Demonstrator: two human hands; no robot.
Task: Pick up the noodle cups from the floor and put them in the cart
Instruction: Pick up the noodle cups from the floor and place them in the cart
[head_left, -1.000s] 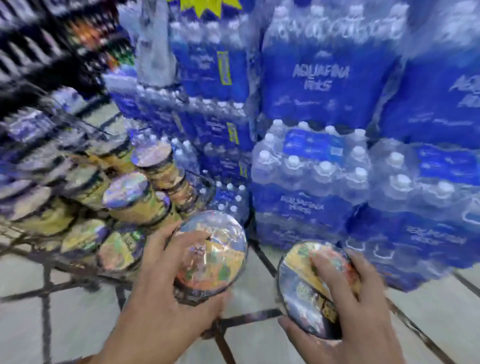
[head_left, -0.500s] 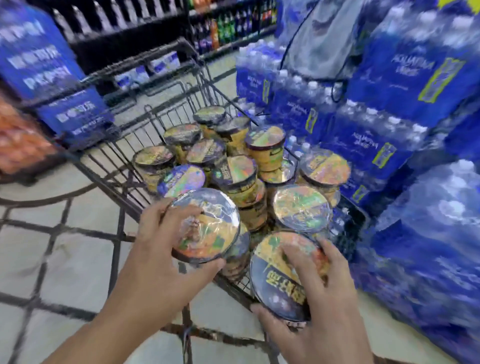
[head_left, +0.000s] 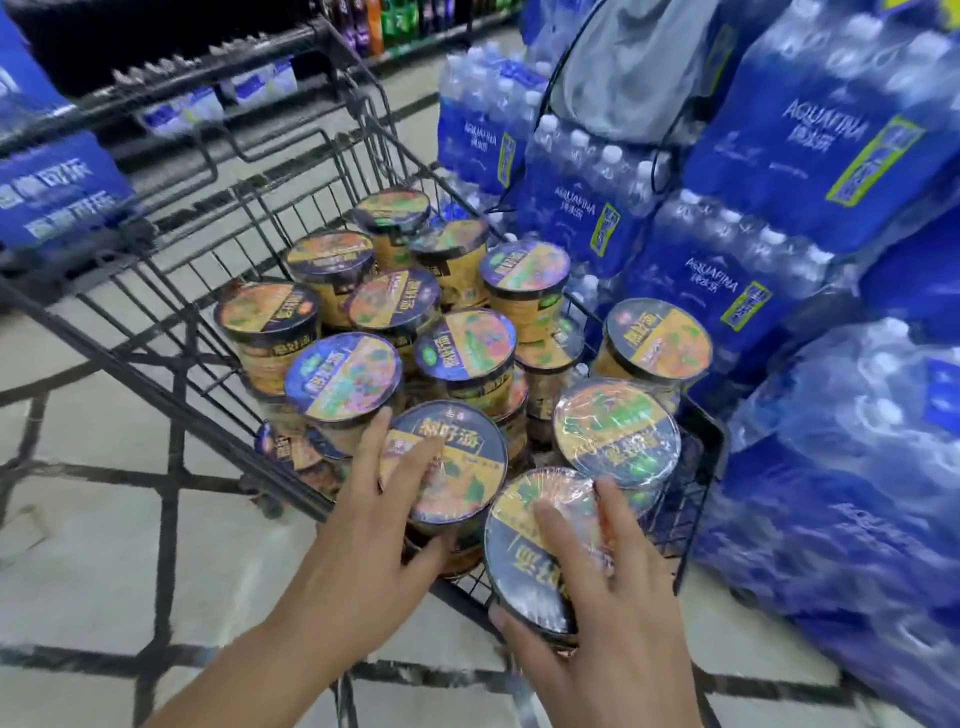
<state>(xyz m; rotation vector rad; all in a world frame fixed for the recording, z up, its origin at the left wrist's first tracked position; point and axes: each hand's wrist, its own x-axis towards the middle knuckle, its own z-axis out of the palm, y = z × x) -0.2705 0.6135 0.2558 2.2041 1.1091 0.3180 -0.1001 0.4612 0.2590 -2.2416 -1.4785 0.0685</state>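
Note:
A black wire cart (head_left: 171, 312) holds several shrink-wrapped noodle cups (head_left: 462, 353) with dark blue and yellow lids, stacked in layers. My left hand (head_left: 358, 551) grips one noodle cup (head_left: 457, 467) from the side, fingers over its lid, at the cart's near corner among the others. My right hand (head_left: 613, 613) grips a second noodle cup (head_left: 530, 561), tilted toward me, fingers spread across the lid and thumb underneath, just over the cart's near rim.
Stacked packs of blue bottled water (head_left: 810, 218) wall in the right side, close against the cart. A grey bag (head_left: 634, 67) hangs above them. Shelves with drinks (head_left: 249, 93) run along the back left. Tiled floor (head_left: 93, 519) lies left of the cart.
The view swung left onto the cart, then drew nearer. Both hands carried their cups forward; the left cup has come down among the cups in the cart, the right one reached the near rim.

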